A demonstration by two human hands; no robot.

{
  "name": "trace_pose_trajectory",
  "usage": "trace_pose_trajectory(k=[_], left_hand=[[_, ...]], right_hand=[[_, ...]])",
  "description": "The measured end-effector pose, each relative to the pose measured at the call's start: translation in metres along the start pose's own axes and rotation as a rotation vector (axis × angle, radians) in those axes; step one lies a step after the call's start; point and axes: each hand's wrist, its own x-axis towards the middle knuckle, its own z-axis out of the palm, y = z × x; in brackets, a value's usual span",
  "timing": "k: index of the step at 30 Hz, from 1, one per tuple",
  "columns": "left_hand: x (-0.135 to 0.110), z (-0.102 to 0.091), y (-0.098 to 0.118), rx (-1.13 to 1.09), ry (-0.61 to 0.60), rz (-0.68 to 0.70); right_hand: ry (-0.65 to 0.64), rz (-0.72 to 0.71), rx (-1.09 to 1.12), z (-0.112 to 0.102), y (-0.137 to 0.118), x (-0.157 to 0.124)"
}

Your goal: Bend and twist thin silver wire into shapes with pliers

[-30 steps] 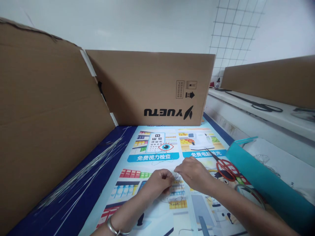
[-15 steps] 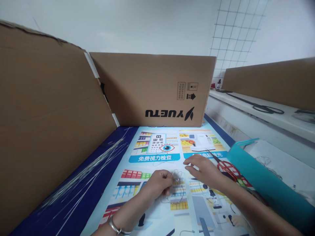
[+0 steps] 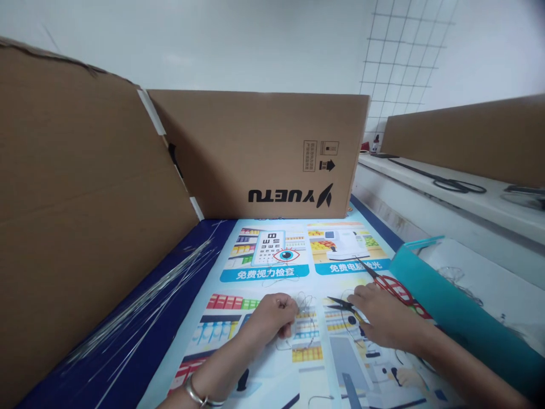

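My left hand (image 3: 277, 316) is closed in a pinch on a thin wire (image 3: 314, 326), whose loops and curls stick out to the right of the fingertips above the printed sheet. My right hand (image 3: 385, 318) is wrapped round the handles of small pliers (image 3: 344, 305). Their dark, pointed jaws are spread and face left, towards the wire; a bit of yellowish handle shows by the fingers. Just beyond that hand lie red-handled scissors (image 3: 395, 288) with the blades pointing away. The palm hides most of the plier handles.
Long thin wires (image 3: 157, 289) lie bunched on the blue surface at left. Cardboard panels stand at left (image 3: 85, 170) and at the back (image 3: 255, 153). A teal box (image 3: 451, 301) with tangled wire sits at right. Behind it, a white ledge (image 3: 502, 210) carries black-handled scissors (image 3: 455, 184).
My right hand has moved right and slightly down, from open above the sheet to closed round the pliers. The left hand keeps its pinch on the wire. The view has shifted slightly.
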Motion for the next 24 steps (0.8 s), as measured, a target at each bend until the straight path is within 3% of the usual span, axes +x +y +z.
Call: trace_pose_trajectory(k=[5, 14, 19, 24], left_hand=[[-0.001, 0.001, 0.003, 0.009, 0.006, -0.010], [-0.005, 0.001, 0.007, 0.004, -0.014, 0.006], [-0.005, 0.002, 0.008, 0.017, -0.012, 0.003], [-0.005, 0.002, 0.007, 0.049, -0.028, 0.018]], right_hand=[[0.016, 0.040, -0.116, 0.009, -0.011, 0.004], [0.144, 0.072, -0.122, 0.022, -0.009, 0.004], [0.174, 0.160, 0.025, 0.008, -0.011, 0.008], [0.175, -0.041, 0.123, -0.014, -0.027, 0.004]])
